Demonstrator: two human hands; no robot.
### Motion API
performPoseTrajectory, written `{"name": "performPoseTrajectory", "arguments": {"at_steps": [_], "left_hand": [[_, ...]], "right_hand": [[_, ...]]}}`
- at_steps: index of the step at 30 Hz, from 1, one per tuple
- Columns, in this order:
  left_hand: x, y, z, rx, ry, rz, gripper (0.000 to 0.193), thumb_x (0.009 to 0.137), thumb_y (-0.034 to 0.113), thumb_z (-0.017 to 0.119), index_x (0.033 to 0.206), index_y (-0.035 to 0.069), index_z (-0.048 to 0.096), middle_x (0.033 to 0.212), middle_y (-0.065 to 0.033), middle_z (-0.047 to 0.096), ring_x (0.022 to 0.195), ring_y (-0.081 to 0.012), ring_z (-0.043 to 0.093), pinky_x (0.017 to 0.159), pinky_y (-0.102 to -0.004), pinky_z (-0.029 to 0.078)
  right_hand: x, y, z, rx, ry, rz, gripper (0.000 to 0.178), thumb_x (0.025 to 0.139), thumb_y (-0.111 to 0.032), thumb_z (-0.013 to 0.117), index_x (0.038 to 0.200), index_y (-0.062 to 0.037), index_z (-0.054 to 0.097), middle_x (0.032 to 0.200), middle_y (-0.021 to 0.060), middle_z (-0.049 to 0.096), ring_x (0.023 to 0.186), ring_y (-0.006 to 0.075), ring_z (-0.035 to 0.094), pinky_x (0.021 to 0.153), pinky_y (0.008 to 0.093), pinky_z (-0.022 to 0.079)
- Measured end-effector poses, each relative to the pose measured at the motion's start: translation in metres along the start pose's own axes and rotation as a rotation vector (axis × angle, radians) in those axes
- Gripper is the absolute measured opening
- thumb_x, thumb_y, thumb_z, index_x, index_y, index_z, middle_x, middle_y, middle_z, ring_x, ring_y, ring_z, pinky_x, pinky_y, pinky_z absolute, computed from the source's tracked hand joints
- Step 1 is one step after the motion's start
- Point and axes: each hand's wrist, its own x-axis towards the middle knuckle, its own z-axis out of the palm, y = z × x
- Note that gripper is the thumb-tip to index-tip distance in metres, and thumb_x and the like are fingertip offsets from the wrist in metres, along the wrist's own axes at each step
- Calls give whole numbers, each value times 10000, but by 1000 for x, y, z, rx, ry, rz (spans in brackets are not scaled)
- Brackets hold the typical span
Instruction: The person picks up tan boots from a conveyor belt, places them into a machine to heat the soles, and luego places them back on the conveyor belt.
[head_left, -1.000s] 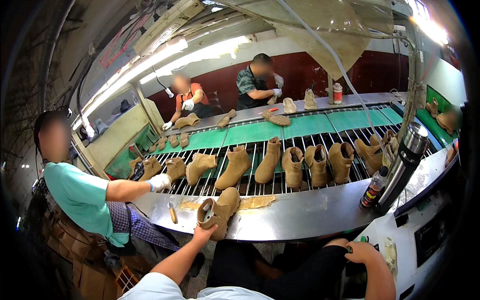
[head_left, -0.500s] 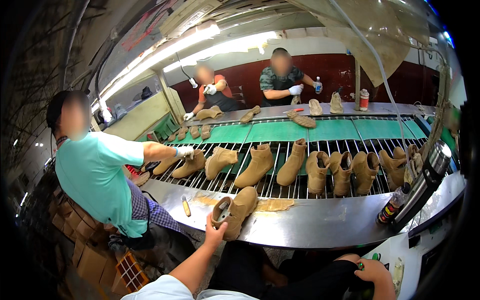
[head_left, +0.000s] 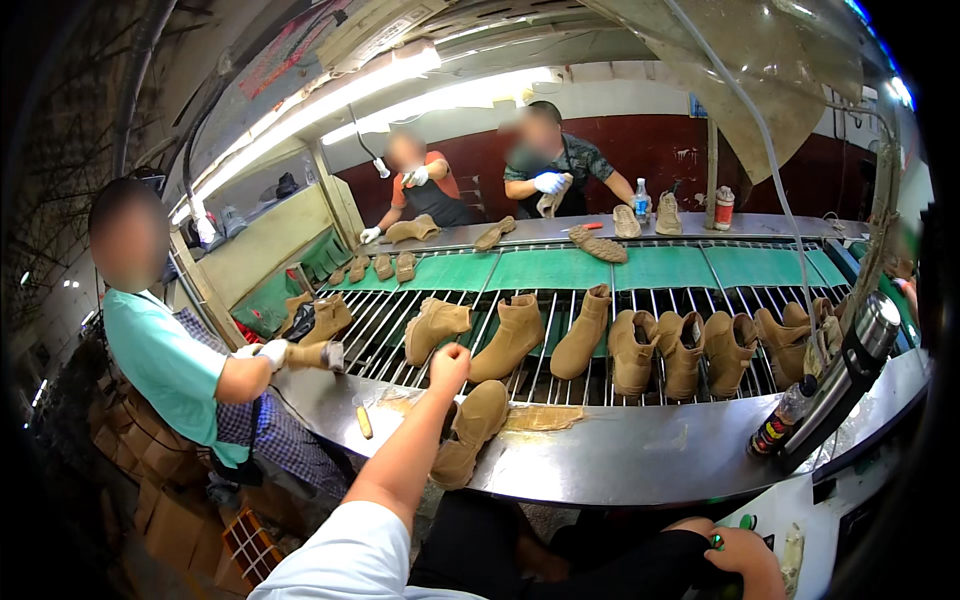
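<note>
My left hand (head_left: 450, 368), bare and closed, is raised over the near edge of the metal-bar conveyor. Its fingers curl away from view, so what they hold, if anything, is hidden. Below it a tan ankle boot (head_left: 474, 425) rests on the steel ledge, partly covered by my forearm. Just beyond the hand lies another tan boot (head_left: 438, 330) on the bars. My right hand (head_left: 742, 552) is low at the right by my knee, fingers curled around something with a bit of green showing, too small to make out.
Several tan boots line the conveyor (head_left: 540, 385). A steel thermos (head_left: 850, 370) and dark bottle (head_left: 785, 415) stand at the ledge's right end; a yellow-handled tool (head_left: 364, 422) lies left. A co-worker in teal (head_left: 170, 350) handles a boot; two people work across the conveyor.
My left hand has let go of the boot on the ledge and moved forward above it. The co-worker at left has drawn a boot nearer. Across, one person now holds a shoe piece.
</note>
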Motion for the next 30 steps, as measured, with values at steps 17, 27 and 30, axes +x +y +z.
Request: {"name": "performPoseTrajectory", "arguments": {"at_steps": [17, 27, 30], "left_hand": [[13, -42, -5, -281, -492, -922, 238, 903, 282, 533, 1034, 84, 522, 913, -77, 591, 775, -211, 582, 711, -371, 514], [15, -42, -11, -291, -484, -911, 228, 920, 274, 509, 1046, 83, 515, 924, -77, 595, 778, -203, 588, 712, -366, 522], [15, -42, -11, -289, -484, -921, 226, 919, 274, 513, 1042, 85, 519, 932, -78, 596, 781, -207, 589, 712, -366, 521]], "right_hand": [[-3, -9, -11, 66, -71, 44, 470, 743, -344, 675, 1112, -60, 614, 953, 135, 684, 918, 320, 647, 820, 392, 506], [-1, -12, -12, 73, -81, 31, 453, 748, -344, 674, 1098, -63, 618, 940, 127, 685, 912, 315, 648, 816, 388, 505], [-2, -15, -14, 65, -77, 33, 459, 749, -346, 675, 1107, -64, 614, 934, 125, 685, 913, 313, 648, 816, 386, 504]]}}
